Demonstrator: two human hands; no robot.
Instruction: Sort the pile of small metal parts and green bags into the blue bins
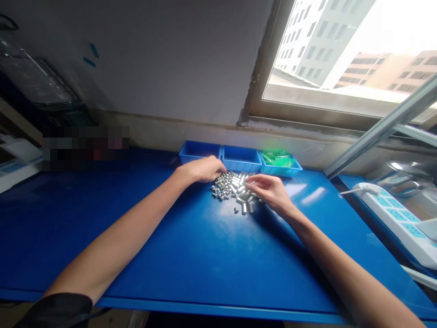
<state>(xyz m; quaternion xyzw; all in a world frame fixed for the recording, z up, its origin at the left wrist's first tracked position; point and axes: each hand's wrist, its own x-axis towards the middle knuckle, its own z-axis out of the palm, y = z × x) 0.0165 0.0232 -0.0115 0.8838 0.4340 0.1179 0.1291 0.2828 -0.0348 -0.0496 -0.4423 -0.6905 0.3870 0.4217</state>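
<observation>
A pile of small silvery metal parts lies on the blue table. Short screws make up its left side, and longer metal spacers its right. My left hand reaches the pile's left back edge with its fingers curled down and pressed together; anything in them is hidden. At the right side, my right hand has thumb and fingertips pinched over the spacers. Whether a part sits between those fingertips I cannot make out. One loose screw lies in front of the pile.
Behind the pile stand two blue bins and a third bin holding green plastic bags. A white power strip and a metal frame are on the right. A large clear bottle is at the far left.
</observation>
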